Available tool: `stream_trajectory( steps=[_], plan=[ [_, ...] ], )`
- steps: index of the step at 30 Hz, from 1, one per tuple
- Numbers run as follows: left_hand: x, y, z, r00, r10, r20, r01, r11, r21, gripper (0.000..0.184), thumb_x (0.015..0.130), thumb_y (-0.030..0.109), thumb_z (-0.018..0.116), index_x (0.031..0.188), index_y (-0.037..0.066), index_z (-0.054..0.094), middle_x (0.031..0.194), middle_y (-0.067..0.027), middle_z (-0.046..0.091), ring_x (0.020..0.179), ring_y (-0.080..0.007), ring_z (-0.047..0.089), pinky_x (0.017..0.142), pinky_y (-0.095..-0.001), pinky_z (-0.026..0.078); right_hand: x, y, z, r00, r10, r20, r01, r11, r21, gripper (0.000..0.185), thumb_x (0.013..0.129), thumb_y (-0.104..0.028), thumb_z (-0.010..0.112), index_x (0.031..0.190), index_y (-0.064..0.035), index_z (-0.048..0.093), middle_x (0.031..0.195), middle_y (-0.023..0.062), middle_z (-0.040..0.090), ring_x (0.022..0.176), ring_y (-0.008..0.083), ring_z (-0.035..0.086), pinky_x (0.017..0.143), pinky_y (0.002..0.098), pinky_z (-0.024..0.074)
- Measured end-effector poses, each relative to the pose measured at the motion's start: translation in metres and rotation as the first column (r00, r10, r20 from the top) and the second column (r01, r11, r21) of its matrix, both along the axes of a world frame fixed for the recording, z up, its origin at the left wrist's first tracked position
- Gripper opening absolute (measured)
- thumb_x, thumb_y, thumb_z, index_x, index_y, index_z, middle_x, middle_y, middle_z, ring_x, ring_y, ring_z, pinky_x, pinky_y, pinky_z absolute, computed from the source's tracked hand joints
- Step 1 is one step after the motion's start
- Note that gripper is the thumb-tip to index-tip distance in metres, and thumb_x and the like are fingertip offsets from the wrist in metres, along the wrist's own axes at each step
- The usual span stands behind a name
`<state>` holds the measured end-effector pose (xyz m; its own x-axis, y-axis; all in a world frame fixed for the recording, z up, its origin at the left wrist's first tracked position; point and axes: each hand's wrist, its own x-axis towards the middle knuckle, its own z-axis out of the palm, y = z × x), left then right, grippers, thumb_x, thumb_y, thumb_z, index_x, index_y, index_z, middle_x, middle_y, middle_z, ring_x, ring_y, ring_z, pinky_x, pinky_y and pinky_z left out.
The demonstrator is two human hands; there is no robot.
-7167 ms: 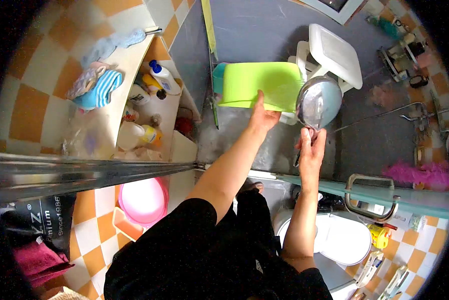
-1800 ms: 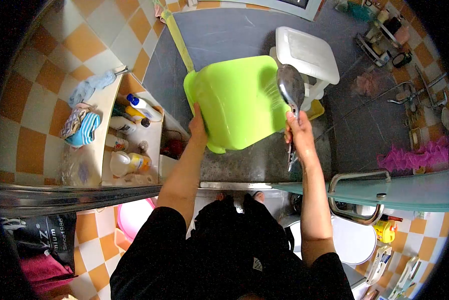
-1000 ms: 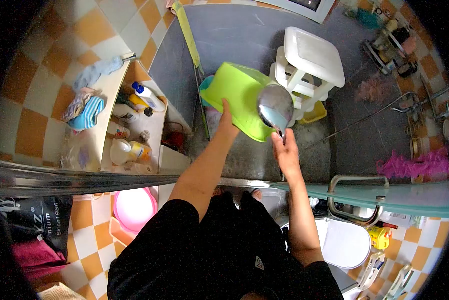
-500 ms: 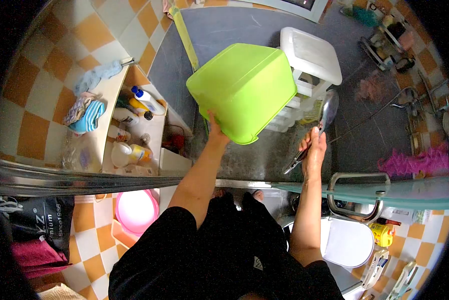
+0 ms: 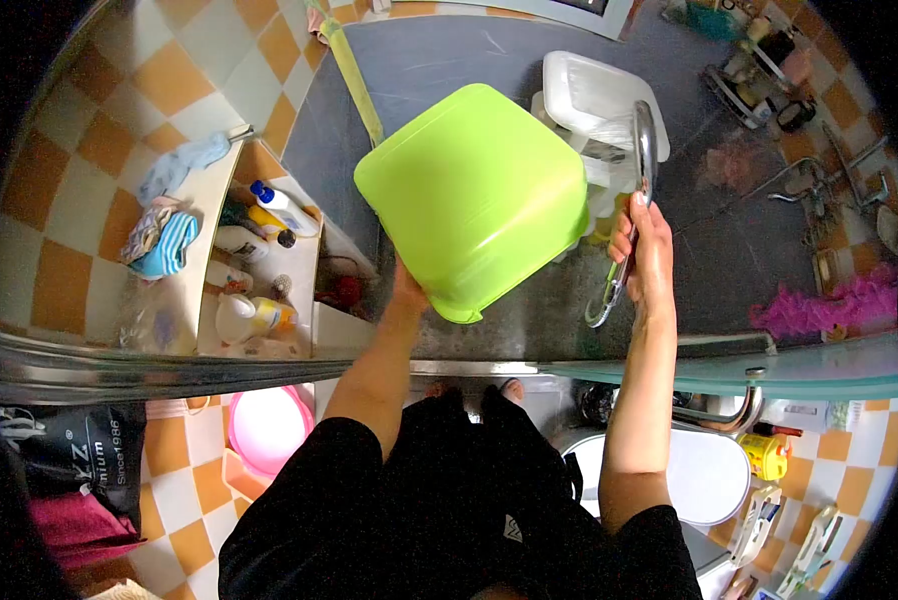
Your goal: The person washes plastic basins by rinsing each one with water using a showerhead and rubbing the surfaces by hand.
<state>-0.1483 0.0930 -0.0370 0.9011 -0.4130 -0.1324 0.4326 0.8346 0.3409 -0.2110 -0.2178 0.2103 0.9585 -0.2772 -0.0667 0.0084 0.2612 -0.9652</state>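
Observation:
My left hand [image 5: 407, 288] grips the rim of a bright green plastic tub [image 5: 484, 195] at its lower left. The tub is tilted, with its smooth bottom turned up toward me; its inside is hidden. In my right hand [image 5: 651, 245] is a chrome shower head [image 5: 646, 140], held by its handle, fingers wrapped round it. Whitish streaks, apparently water, come off the head toward the left. The shower head is to the right of the tub, apart from it. Behind both stands a white plastic stool [image 5: 591, 88], partly covered by the tub.
Left, a shelf [image 5: 217, 215] holds several bottles and cloths. A yellow-green strip [image 5: 349, 75] stands by the tiled wall. A glass door edge [image 5: 819, 385] and metal track [image 5: 479, 367] cross in front of me. The toilet [image 5: 704, 475] and a pink basin [image 5: 269, 430] are nearer.
The tub has tipped so its bottom faces me more fully. My right hand has moved slightly right and up, and the shower head has turned toward the tub's side.

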Motion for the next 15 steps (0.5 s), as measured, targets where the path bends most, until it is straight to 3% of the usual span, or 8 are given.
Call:
stream_trajectory(
  steps=[2,6,15],
  plan=[
    [0.007,0.006,-0.01,0.994,0.026,0.109,-0.029,0.999,0.03,0.083,0.088,0.077,0.044,0.142,0.014,0.047,0.137,-0.0103,0.056,0.123,-0.0296,0.055,0.099,-0.0537,0.047,0.005,0.004,0.008,1.0,0.005,-0.016,-0.006,0.999,-0.046,0.031,0.103,-0.034,0.054,0.108,-0.0034,0.054,0.07,-0.0034,0.044,0.05,0.0037,0.037,0.044,0.0207,0.0328],
    [0.013,0.023,0.012,0.993,0.015,-0.121,0.015,0.969,0.245,0.092,0.086,0.08,0.044,0.149,0.014,0.039,0.146,-0.0128,0.047,0.132,-0.0308,0.047,0.107,-0.0536,0.04,0.019,0.008,0.027,0.999,0.017,-0.044,-0.024,0.988,-0.154,0.033,0.102,-0.035,0.056,0.111,-0.0036,0.053,0.07,-0.0036,0.045,0.05,0.0035,0.039,0.043,0.0201,0.0337],
    [0.027,0.047,0.011,0.985,-0.096,-0.141,0.149,0.886,0.439,0.098,0.083,0.081,0.047,0.154,0.014,0.032,0.154,-0.0129,0.038,0.138,-0.0312,0.039,0.111,-0.0506,0.035,0.054,0.026,0.054,0.996,0.079,-0.031,-0.084,0.954,-0.286,0.031,0.1,-0.038,0.059,0.101,-0.0084,0.049,0.072,-0.0029,0.047,0.051,0.0047,0.041,0.045,0.0214,0.0351]
  ],
)
